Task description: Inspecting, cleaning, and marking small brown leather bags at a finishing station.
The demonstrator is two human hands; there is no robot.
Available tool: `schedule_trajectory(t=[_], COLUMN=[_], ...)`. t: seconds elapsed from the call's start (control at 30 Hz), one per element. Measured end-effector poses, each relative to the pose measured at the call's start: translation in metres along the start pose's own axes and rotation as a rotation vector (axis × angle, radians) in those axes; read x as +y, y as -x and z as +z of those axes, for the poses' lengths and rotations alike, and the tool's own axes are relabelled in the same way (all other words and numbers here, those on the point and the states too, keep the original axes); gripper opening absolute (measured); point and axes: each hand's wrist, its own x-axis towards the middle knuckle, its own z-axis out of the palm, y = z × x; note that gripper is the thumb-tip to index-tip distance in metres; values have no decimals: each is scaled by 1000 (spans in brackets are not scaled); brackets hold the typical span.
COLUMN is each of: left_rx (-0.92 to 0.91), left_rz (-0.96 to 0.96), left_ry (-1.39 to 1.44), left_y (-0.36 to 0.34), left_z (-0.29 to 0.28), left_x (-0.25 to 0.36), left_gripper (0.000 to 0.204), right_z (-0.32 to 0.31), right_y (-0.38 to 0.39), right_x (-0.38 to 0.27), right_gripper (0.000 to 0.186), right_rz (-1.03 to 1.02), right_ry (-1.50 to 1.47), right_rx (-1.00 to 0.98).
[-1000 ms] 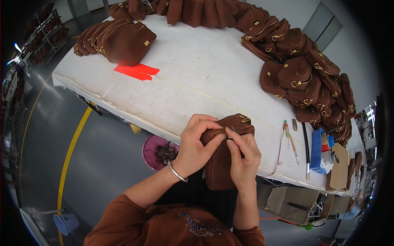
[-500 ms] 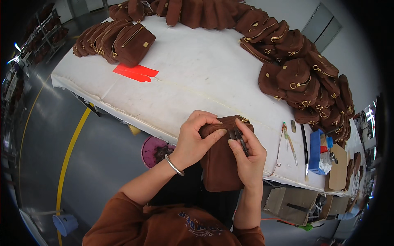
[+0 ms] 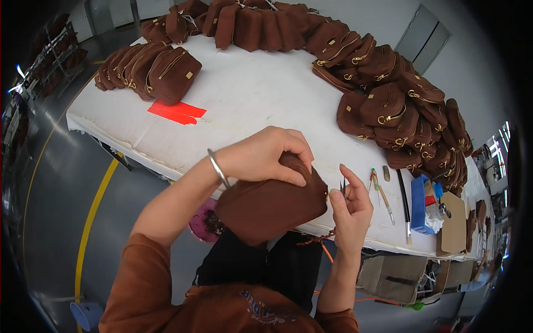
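A broad table [image 3: 239, 97], covered in creased white cloth, was spread out beyond both hands. Past the right hand its far side was crowded by a heap of soft brown bags [image 3: 397, 105], boxy and round-cornered, with gold-toned zips and rings; beyond the left hand, a leaning row of similar bags [image 3: 172, 77] was lined up. A brown bag [image 3: 272, 208] was gripped by the left hand [image 3: 266, 156], thumb pressed on its face and fingers curled over its upper edge, and was held tilted across the table's near edge. By it, a pink tub [image 3: 197, 226] holding dark, tangled matter was partly hidden. Right of the right hand, a blue tray [image 3: 417, 205] was filled with small containers and a white wad [image 3: 434, 225]. Slim dark snips [image 3: 343, 188] were held in the half-curled right hand [image 3: 351, 213], thumb and forefinger parted around them.
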Motion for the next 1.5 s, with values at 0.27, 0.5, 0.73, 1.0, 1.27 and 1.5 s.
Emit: schedule_trajectory(t=[0.27, 0.5, 0.73, 1.0, 1.27, 1.5], left_rx=[-596, -260, 75, 168, 299, 389], left_rz=[-254, -112, -129, -251, -219, -108], left_ry=[128, -357, -188, -380, -336, -508], left_y=[-80, -49, -20, 11, 50, 47], left_z=[-7, 22, 64, 79, 76, 89], left_x=[-9, -12, -4, 18, 19, 5], left_gripper=[34, 36, 42, 56, 37, 19], right_z=[26, 26, 7, 40, 26, 30], right_y=[9, 34, 22, 51, 56, 59], right_x=[43, 60, 64, 79, 67, 60], right_gripper=[38, 37, 33, 37, 49, 41], right_rz=[238, 353, 324, 363, -65, -18], right_ry=[-537, -657, -489, -525, 133, 145], right_rx=[230, 248, 277, 26, -66, 42])
